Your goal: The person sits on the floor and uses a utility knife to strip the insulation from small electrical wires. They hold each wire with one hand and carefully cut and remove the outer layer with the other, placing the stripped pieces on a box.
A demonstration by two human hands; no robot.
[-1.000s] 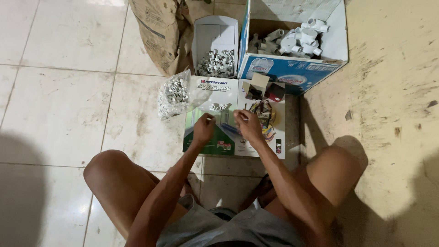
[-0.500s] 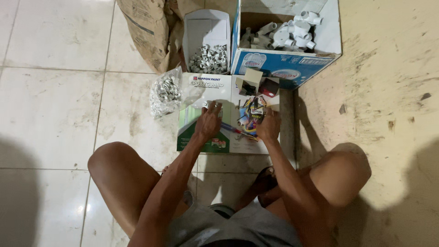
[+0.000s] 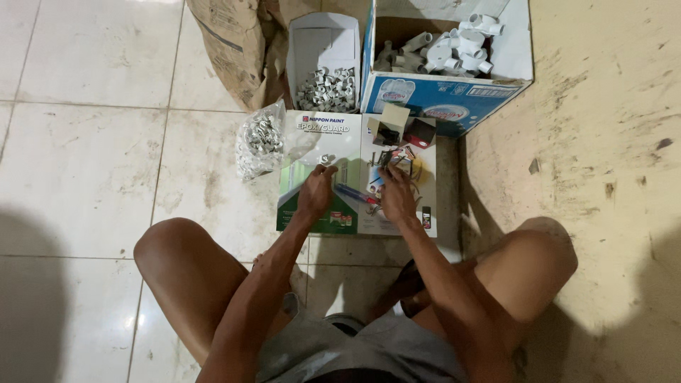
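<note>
I sit on the floor with a flattened printed carton sheet (image 3: 333,142) in front of my knees. My left hand (image 3: 316,193) rests on the sheet, its fingertips pinched on a small metal clip (image 3: 325,160). My right hand (image 3: 397,197) reaches into a tangle of thin wires and small parts (image 3: 401,157). Its fingers are curled and hide what they touch. A blue pen-like tool (image 3: 355,193) lies between the two hands.
A clear bag of metal clips (image 3: 259,142) lies left of the sheet. Behind it stand a small open white box of clips (image 3: 326,85), a blue carton of white pipe fittings (image 3: 454,50) and a brown paper sack (image 3: 227,42). Two little boxes (image 3: 401,128) sit on the sheet. Bare concrete lies to the right.
Both hands have shifted slightly on the sheet. The left hand has moved up toward the small clip and the right hand has gone further into the wire tangle.
</note>
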